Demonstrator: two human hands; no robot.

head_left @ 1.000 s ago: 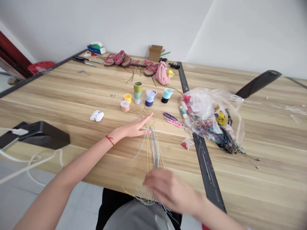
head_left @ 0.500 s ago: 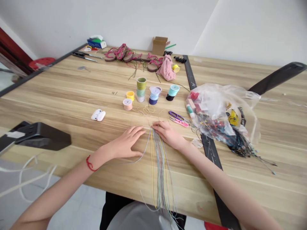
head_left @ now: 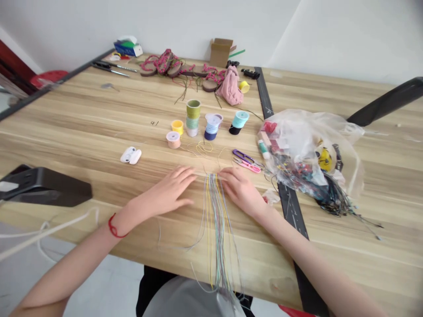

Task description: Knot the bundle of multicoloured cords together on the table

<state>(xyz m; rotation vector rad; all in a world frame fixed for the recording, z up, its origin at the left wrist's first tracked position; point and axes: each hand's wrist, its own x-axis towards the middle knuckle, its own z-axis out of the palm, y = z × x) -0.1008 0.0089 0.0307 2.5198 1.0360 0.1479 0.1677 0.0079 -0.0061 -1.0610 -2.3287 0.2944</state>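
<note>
A bundle of thin coloured threads (head_left: pixel 216 211) lies flat on the wooden table (head_left: pixel 82 127) and hangs over its near edge. My left hand (head_left: pixel 168 191) rests palm down just left of the threads, fingers stretched out. My right hand (head_left: pixel 239 189) lies flat on the right side of the bundle, fingers spread by its top end. Neither hand holds anything. Behind the threads stand several thread spools (head_left: pixel 193 119) in yellow, green, blue and teal.
Purple and pink snips (head_left: pixel 246 160) lie right of the spools. A clear plastic bag (head_left: pixel 310 154) full of beads and cords sits at the right. A white earbud case (head_left: pixel 130 155) is at the left, a black box (head_left: pixel 42 187) at the near left edge. Braided sandals (head_left: pixel 165 68) and a cardboard box (head_left: pixel 220 52) lie at the back.
My right hand came up from the table's near edge to the top of the threads. Both hands have since slid slightly apart, and the threads lie straighter.
</note>
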